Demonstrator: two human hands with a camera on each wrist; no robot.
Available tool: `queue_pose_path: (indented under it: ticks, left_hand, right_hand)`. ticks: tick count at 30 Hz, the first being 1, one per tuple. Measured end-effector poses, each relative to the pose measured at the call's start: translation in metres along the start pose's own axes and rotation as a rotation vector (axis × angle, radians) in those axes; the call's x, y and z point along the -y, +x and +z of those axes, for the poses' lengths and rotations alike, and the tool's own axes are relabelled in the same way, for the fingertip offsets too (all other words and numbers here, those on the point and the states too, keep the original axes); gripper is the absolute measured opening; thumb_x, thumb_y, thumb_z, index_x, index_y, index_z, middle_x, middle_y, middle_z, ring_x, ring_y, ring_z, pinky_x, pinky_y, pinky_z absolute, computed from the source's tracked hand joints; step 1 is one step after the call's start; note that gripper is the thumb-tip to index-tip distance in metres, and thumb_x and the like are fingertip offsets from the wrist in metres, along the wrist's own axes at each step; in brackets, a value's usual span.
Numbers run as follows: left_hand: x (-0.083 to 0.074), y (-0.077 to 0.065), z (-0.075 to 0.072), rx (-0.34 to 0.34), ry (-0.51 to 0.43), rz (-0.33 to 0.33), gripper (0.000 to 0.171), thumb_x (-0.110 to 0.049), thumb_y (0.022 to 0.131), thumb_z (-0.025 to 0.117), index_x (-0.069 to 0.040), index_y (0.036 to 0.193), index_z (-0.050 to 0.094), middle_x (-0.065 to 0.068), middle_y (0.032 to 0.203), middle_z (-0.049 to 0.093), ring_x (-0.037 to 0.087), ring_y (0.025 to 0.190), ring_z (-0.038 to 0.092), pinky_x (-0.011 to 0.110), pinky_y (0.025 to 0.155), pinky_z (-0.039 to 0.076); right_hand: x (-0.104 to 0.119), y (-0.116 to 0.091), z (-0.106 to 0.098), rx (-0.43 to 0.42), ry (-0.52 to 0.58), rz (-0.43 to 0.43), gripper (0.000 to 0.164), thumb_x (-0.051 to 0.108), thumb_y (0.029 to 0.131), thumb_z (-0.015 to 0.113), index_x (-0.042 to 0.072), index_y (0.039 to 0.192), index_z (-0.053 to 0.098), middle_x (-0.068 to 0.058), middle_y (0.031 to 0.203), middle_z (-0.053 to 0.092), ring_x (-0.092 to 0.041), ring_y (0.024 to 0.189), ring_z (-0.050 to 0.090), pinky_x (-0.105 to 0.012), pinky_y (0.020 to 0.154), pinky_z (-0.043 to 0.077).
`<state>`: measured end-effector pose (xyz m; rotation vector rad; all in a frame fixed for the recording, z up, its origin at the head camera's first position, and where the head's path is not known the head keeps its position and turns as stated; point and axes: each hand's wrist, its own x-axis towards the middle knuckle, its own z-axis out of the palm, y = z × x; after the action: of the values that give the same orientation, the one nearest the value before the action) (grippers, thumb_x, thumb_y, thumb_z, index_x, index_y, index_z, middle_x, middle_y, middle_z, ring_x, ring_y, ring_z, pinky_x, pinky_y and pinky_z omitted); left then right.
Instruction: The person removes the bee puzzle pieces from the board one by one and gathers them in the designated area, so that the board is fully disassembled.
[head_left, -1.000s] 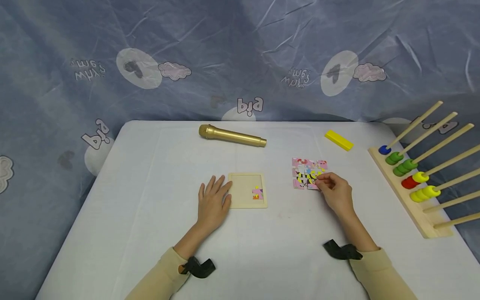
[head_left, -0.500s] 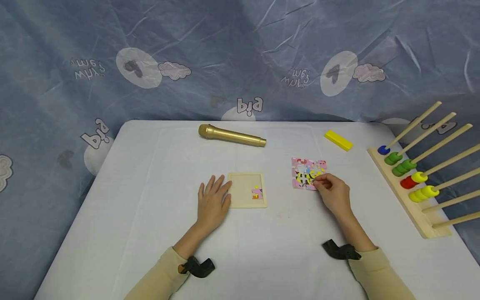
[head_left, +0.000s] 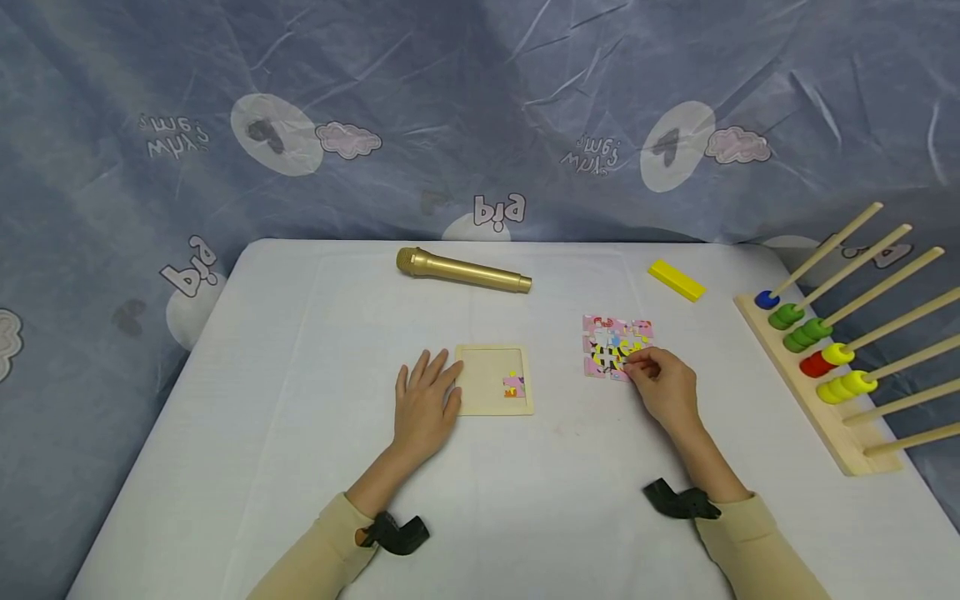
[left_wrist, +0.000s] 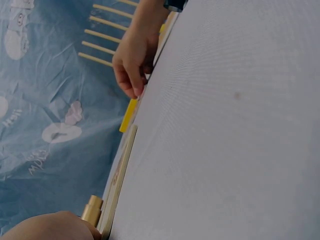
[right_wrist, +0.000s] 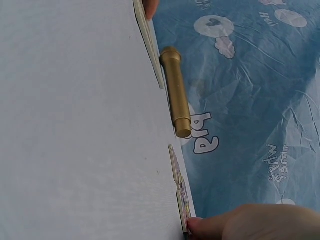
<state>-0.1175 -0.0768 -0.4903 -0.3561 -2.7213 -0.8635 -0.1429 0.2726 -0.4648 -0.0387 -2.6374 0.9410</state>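
My left hand point(head_left: 426, 412) lies with fingers spread, its fingertips and thumb at the left edge of a shallow wooden puzzle tray point(head_left: 480, 410). One pink puzzle piece point(head_left: 513, 386) sits in the tray's lower right. To the right, a block of pink, yellow and black puzzle pieces point(head_left: 597, 325) lies on the table. At that block's lower right corner, my right hand point(head_left: 663, 387) pinches a puzzle piece point(right_wrist: 181, 212) between thumb and fingers; the fingers hide most of it. In the left wrist view, the right hand point(left_wrist: 134, 62) shows bent fingers meeting low over the table.
A gold toy microphone point(head_left: 465, 271) lies behind the tray. A yellow block point(head_left: 677, 280) is farther back on the right. Along the right table edge stands a wooden bead rack point(head_left: 817, 383) with tilted rods and coloured beads. A patterned blue cloth point(head_left: 480, 100) hangs behind.
My right hand has shifted slightly left along the lower right corner of the puzzle block. The left hand and the tray stay in place.
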Motion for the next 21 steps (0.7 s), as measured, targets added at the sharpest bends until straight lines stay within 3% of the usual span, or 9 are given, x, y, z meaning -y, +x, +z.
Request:
queue_pose_path:
  ticks: [14,21]
  left_hand:
    - [0.0,0.0,-0.001,0.015,-0.014,-0.007,0.038,-0.017,0.094,0.06,-0.01,0.131,0.062,0.016,0.147,0.049,0.04,0.143,0.033,0.067,0.113,0.015]
    - [-0.001,0.0,-0.002,0.006,-0.011,0.001,0.037,-0.018,0.094,0.06,-0.009,0.13,0.063,0.017,0.146,0.049,0.041,0.143,0.033,0.067,0.112,0.016]
  right_hand:
    - [0.008,0.001,-0.001,-0.075,0.068,0.058,0.011,0.008,0.088,0.07,0.0,0.095,0.071,-0.012,0.081,0.066,-0.001,0.068,0.048,-0.009,0.059,0.037]
    - [0.033,-0.003,0.006,0.024,0.172,0.016,0.018,0.01,0.088,0.07,0.0,0.103,0.069,-0.009,0.087,0.064,0.0,0.071,0.05,-0.008,0.061,0.04]
